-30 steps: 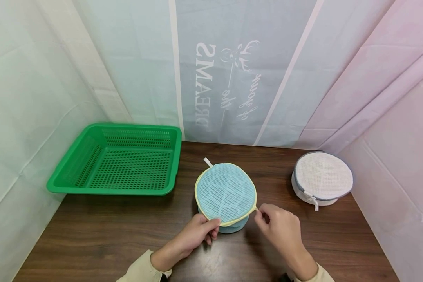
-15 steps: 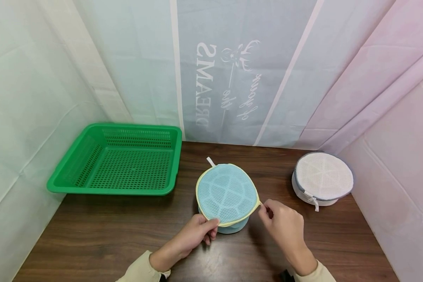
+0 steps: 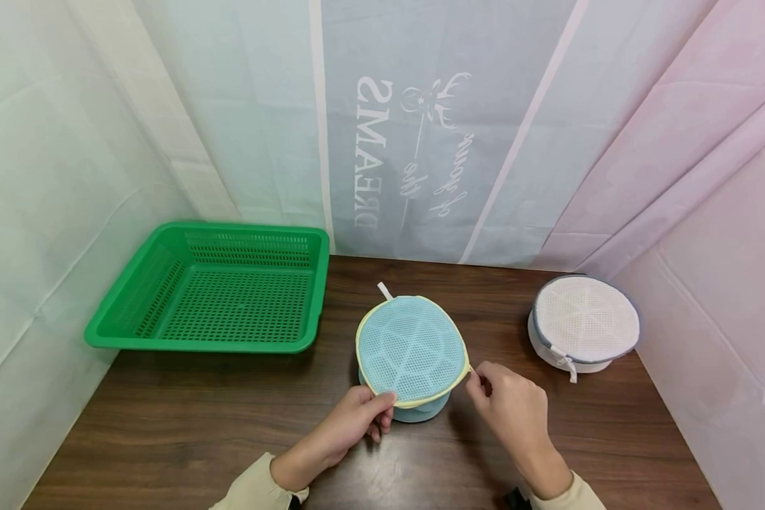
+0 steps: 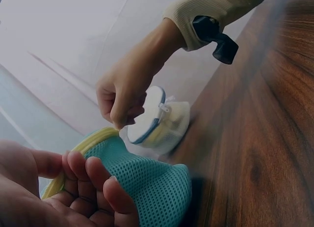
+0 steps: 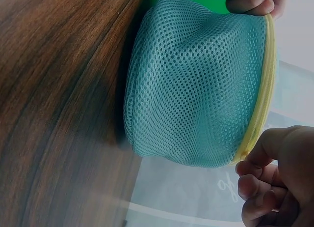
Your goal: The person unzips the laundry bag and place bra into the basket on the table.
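From where I'm standing, the right hand [image 3: 511, 404] has a tight pinch grip on the yellow zip edging [image 5: 264, 89], and the left hand [image 3: 360, 416] pinches the same edging, thumb on top. Can't make out the pull itself. My worry: slack mesh could snag in the zip, or a hard tug could tip the whole bag. The blue mesh bag [image 3: 411, 347] sits on the worktop [image 3: 217, 425], right of the green basket [image 3: 207, 346], round, sides creased, rim stretched pointy.
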Available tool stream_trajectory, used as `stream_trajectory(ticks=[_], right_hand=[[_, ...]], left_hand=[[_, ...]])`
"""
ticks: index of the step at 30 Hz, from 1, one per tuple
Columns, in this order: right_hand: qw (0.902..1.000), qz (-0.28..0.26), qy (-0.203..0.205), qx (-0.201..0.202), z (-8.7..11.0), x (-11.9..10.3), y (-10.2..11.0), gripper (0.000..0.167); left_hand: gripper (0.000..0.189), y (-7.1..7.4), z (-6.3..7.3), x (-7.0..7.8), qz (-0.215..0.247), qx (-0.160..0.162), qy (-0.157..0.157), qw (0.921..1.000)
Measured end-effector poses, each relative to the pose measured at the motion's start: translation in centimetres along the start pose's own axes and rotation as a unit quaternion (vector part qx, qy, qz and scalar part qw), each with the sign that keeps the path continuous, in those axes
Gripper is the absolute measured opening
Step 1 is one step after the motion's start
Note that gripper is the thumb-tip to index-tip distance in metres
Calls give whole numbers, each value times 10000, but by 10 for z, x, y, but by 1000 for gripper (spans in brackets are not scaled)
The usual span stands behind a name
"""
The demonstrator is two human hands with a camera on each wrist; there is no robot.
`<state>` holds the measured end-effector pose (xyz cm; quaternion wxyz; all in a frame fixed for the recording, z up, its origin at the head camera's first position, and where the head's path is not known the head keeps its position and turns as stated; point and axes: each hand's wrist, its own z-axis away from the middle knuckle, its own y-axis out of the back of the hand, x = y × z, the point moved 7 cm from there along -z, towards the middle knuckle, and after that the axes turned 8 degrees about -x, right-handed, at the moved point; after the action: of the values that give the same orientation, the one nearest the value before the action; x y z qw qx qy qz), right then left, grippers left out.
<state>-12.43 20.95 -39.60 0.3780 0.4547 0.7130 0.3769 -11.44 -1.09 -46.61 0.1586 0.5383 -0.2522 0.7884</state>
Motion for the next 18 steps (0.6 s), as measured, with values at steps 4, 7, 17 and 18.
stream_trajectory(ticks=[4,7,17,18], right_hand=[[10000,6,19,18,1,-1,1,29],[10000,2,38,24,2,-2,1,30],[10000,-22,43,-33,4,-5,4,34],[10000,-25,47,-41,4,-5,4,34]], left_hand=[[34,2,-1,-2,71,54,25,10000],[34,3,-1,-2,154,128,52,9998],[36,5,0,1,240,223,-21,9995],[36,5,0,1,239,215,-24,9995]])
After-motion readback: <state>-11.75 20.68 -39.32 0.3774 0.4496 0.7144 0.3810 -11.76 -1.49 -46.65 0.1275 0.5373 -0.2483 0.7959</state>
